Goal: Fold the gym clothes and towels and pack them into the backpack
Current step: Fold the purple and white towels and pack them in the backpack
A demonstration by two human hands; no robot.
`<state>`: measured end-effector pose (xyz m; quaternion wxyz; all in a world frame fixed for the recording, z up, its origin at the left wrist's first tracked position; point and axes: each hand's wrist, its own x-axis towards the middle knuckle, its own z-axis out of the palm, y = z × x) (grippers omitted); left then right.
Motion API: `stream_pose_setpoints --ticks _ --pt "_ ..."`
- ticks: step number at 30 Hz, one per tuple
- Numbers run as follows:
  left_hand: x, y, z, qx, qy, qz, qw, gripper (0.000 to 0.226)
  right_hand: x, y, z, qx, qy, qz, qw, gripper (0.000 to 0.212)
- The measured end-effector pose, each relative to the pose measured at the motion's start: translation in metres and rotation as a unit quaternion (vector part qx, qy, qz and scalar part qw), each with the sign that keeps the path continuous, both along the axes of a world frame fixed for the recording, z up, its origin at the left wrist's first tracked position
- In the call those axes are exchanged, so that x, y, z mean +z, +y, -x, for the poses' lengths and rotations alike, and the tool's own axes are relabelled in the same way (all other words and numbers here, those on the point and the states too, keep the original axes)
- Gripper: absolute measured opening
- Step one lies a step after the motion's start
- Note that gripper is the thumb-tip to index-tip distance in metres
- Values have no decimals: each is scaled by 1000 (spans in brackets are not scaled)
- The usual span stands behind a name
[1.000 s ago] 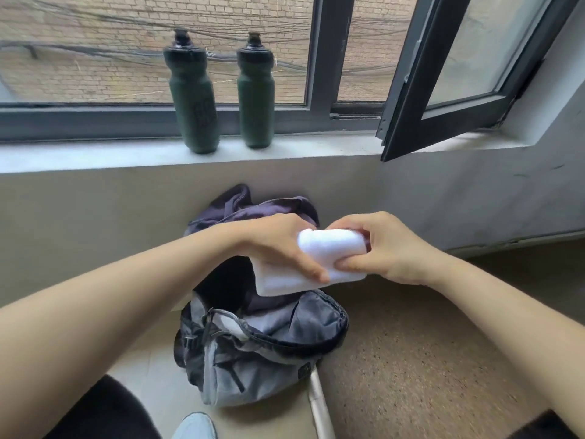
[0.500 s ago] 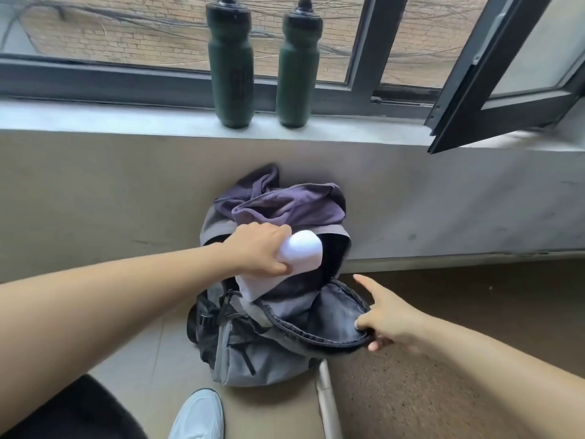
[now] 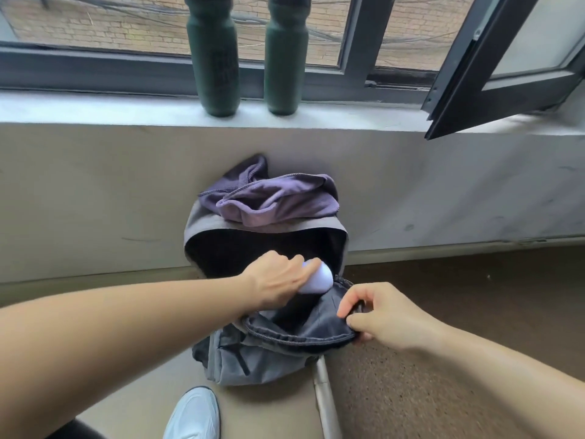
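left hand (image 3: 278,280) grips the rolled white towel (image 3: 318,282), which was above the backpack (image 3: 253,365) a sec ago and is now halfway into its mouth. right hand (image 3: 386,315) now pinches the front rim open, so this one's nearly packed. purple top (image 3: 278,201) on the back edge looks next

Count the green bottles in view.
2. Left bottle and right bottle stand side by side on the windowsill, above the backpack. Any inside it would be hidden.

Garment (image 3: 272,201) on backpack (image 3: 253,362); bottles (image 3: 215,55) on sill (image 3: 95,109) behind.
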<state>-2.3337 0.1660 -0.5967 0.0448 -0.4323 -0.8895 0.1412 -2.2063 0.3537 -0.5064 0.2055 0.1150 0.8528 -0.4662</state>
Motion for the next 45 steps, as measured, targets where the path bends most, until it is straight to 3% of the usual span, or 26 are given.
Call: stream_pose_setpoints --ticks 3,5,12,14,18,19,22,23,24,26,30,34,40,42,45 --pt "-23 8 2 -14 16 -3 1000 84 2 2 -4 10 -13 -12 1000 21" --pt "-49 12 3 -10 9 -14 1000 86 2 3 -6 9 -13 -9 1000 21" --pt "-70 18 -3 -13 -94 24 995 74 4 10 -5 14 -8 -3 1000 17" --pt "-66 18 -5 -29 -109 62 992 59 7 10 -5 19 -8 -1 1000 17" --pt "-90 18 -2 32 -116 94 988 45 11 10 -7 35 -5 -26 999 20" --pt "-97 18 2 65 -124 85 986 51 13 10 -9 38 -6 -32 999 22" --pt "-116 18 16 142 -197 40 969 104 16 12 -15 42 -13 -50 998 25" --pt "-122 17 21 151 -212 37 965 108 17 12 -16 40 -14 -60 997 25" --pt "-126 16 27 155 -227 30 961 101 17 13 -16 38 -12 -69 997 25" --pt "-123 14 31 131 -239 46 961 66 17 13 -16 40 -7 -74 996 25" --pt "-106 15 21 48 -227 80 969 51 12 13 -13 60 1 -100 993 31" --pt "-82 22 15 43 -203 28 978 40 8 16 -7 67 9 -129 989 34" --pt "-51 26 34 100 -238 -70 963 69 10 19 -6 75 5 -136 988 34" --pt "-41 29 47 104 -287 -117 945 71 11 20 -5 75 9 -143 987 33" --pt "-28 33 60 77 -410 -184 890 73 10 23 -2 67 14 -128 989 34"
